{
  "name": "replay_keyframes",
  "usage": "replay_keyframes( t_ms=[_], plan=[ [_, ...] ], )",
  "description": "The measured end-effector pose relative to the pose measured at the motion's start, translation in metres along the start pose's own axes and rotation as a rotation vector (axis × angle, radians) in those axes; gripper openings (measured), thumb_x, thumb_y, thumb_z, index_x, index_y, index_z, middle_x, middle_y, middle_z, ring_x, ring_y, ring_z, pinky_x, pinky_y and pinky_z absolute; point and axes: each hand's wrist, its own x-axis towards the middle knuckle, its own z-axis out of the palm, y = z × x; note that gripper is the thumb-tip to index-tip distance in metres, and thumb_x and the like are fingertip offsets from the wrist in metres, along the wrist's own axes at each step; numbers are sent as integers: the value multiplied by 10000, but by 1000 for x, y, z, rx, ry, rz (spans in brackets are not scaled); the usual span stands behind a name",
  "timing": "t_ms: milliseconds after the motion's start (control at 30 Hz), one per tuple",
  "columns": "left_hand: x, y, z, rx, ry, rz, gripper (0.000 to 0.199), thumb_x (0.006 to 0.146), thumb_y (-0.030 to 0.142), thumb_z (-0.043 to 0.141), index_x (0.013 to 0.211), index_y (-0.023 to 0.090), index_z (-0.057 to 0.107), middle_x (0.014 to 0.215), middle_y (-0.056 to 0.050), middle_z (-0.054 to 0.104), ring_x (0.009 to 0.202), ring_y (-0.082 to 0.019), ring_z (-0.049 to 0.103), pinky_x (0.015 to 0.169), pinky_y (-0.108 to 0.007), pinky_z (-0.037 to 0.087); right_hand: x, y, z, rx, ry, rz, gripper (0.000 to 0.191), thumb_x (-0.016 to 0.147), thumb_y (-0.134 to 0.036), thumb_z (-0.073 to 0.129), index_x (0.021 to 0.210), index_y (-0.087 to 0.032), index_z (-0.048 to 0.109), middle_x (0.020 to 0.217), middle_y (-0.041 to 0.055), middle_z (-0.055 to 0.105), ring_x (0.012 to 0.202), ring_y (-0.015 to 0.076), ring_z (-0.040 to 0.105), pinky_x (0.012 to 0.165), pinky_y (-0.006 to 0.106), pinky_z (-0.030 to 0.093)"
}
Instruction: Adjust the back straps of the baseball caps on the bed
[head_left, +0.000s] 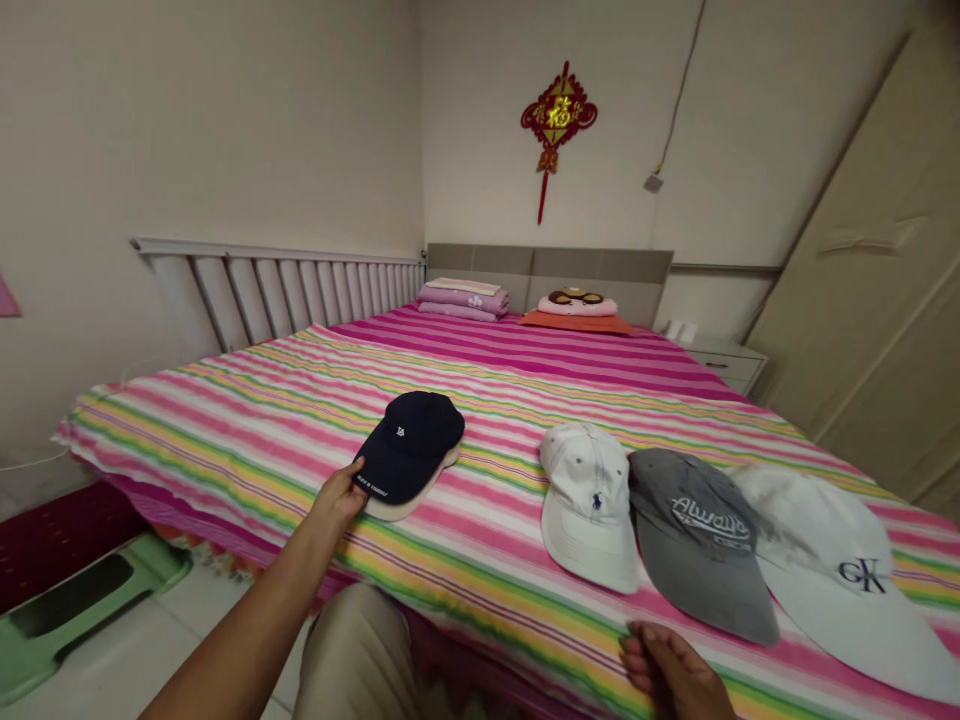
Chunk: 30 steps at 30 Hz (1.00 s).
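A navy baseball cap (pixel 411 440) with a small white emblem lies on the striped bedspread, on top of a beige cap (pixel 409 502) whose edge shows underneath. My left hand (pixel 346 494) pinches the navy cap's brim at its left corner; whether the beige brim is also caught cannot be made out. Over the bed's front edge hovers my right hand (pixel 667 670), fingers curled in and nothing seen in them. Nearest to it are a white cap (pixel 589 500) with a small dark logo and a grey cap (pixel 701 540) with white lettering. Beside these lies a larger white cap (pixel 840 560) marked CK.
The striped bedspread (pixel 480 560) covers the bed. Folded purple bedding (pixel 463 300) and a pink pillow (pixel 577 305) sit by the headboard (pixel 555 265). A white radiator (pixel 285 290) runs along the left. A green stool (pixel 90 610) stands on the floor at left.
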Motion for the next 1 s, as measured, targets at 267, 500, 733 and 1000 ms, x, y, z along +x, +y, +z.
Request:
replay_keyframes(
  t_ms=[267,500,733,1000],
  plan=[
    [1,-1,-15,147,110,67,149,772,2,453,808,78,576,540,-12,595,415,-95,554,431,-188,497,0,0,-2,7,1,-2,384,462,-407,790,671,-127,629,539,9,645,479,110,563,478,200,470],
    [-10,-4,-24,390,206,374,110,682,40,557,748,128,549,665,-6,598,647,-152,606,585,-263,504,-6,-5,3,4,-24,5,389,471,-419,783,657,-123,610,521,0,631,462,91,537,466,181,451],
    [-31,-28,-38,815,-91,907,363,562,141,695,907,200,599,1361,-83,384,1307,-256,206,1078,-339,129,-9,-11,9,-6,31,-3,384,471,-352,791,714,-119,606,546,12,646,484,119,580,455,196,477],
    [-12,-43,-57,1136,-341,984,531,512,220,741,1014,161,579,1376,-167,344,1292,-316,234,1069,-380,124,-13,-32,31,284,81,80,298,510,-245,774,717,-160,576,731,29,694,758,192,662,687,287,550]
  ],
)
